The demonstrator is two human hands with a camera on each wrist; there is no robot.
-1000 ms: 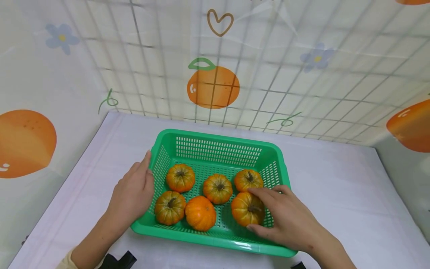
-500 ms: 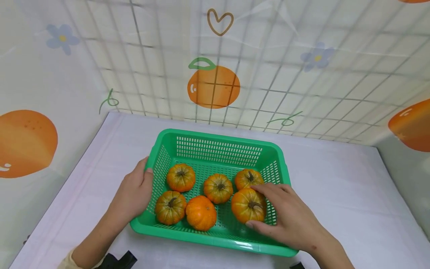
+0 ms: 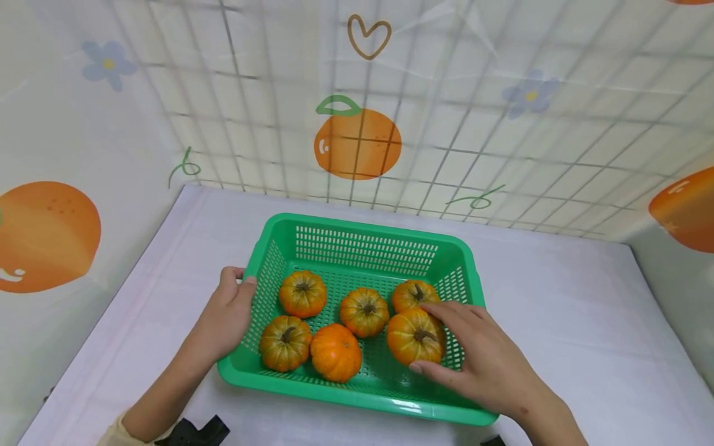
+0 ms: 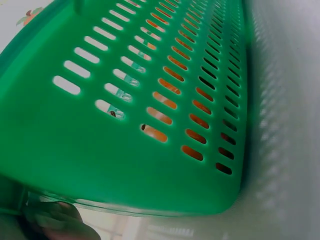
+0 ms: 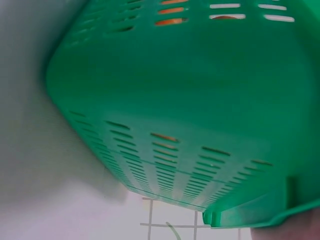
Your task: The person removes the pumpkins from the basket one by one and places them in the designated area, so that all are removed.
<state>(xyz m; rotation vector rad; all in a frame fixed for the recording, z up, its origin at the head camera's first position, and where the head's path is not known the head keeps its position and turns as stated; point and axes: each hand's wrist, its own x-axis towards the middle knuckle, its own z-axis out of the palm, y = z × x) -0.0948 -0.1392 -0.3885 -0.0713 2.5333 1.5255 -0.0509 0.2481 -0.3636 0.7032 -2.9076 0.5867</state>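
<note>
In the head view, a green plastic basket [image 3: 357, 399] with slotted walls holds several small orange pumpkins. My left hand [image 3: 223, 316] grips the basket's left rim, thumb near the top edge; most of its fingers are hidden. My right hand [image 3: 485, 353] holds a pumpkin [image 3: 409, 337] at the basket's right end, thumb at the front and fingers behind. That pumpkin partly covers another pumpkin [image 3: 413, 294]. Side by side at the front left lie a ribbed pumpkin [image 3: 284, 344] and a smoother orange one [image 3: 336, 353]. The left wrist view shows the basket's outer wall [image 4: 100, 160].
A white cloth-covered table [image 3: 569, 310] lies under the basket. Behind it stands a wire grid [image 3: 446, 148] covered by a sheet printed with oranges and flowers. Two more pumpkins, one at the left [image 3: 303, 294] and one in the middle [image 3: 364, 313], sit in the basket.
The pumpkin in my right hand has shifted slightly toward the back, and its stem faces the camera more. My left hand's fingers have gone from straight along the basket's side to curled at its rim.
</note>
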